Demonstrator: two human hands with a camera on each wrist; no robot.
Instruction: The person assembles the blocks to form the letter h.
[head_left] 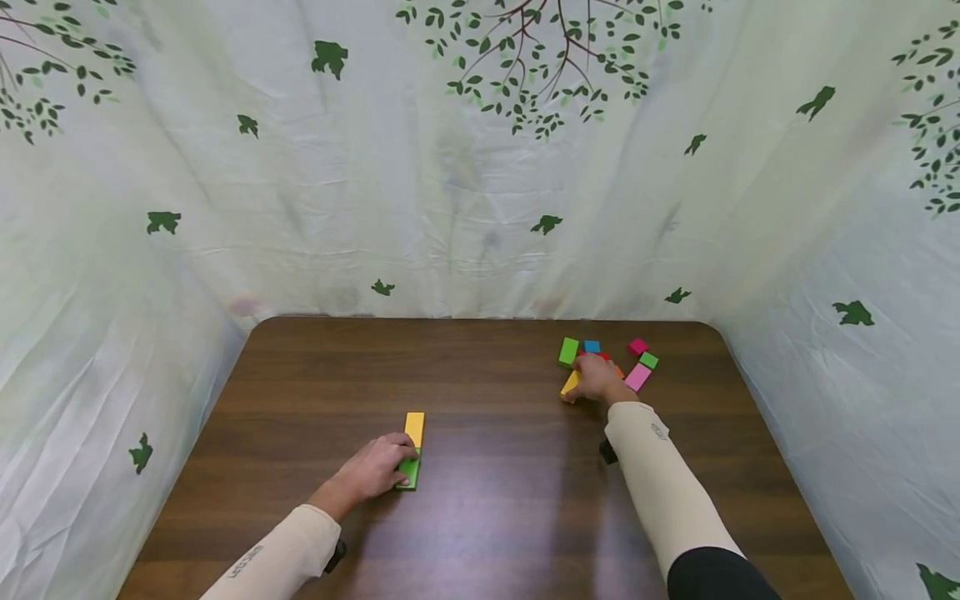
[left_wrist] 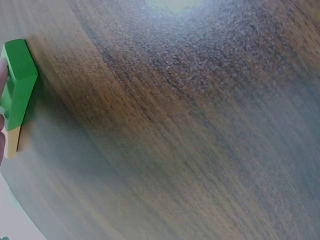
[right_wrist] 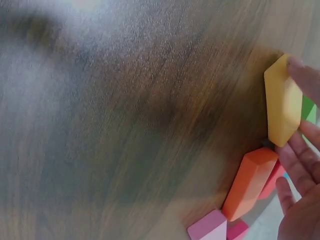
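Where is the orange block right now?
In the right wrist view the orange block lies on the table at the right, just below the yellow block and beside the right hand; the head view hides most of it behind that hand.

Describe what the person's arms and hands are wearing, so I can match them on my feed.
Both hands, left hand and right hand, are bare, no gloves. Each forearm is covered by a snug cream sleeve with small dark lettering. A small black device sits under each wrist. A black garment shows at the right upper arm.
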